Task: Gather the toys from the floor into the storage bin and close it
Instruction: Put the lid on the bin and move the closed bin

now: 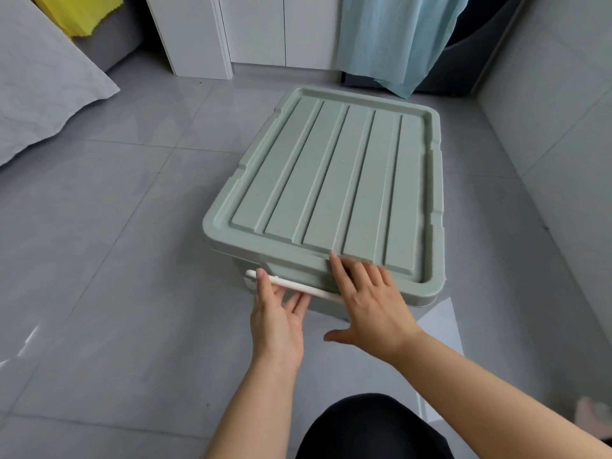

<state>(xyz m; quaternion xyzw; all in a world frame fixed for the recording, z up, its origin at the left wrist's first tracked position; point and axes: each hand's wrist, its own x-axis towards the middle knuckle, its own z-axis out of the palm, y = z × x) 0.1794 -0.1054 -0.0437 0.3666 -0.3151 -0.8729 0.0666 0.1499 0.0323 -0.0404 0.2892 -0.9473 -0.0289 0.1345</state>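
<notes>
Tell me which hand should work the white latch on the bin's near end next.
Left. The left hand touches the white latch with straight fingers, while the right hand lies flat on the near edge of the lid, probably steadying it.

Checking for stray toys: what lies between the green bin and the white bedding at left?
Only bare grey floor tiles, seen in the head view, between the storage bin and the bedding.
</notes>
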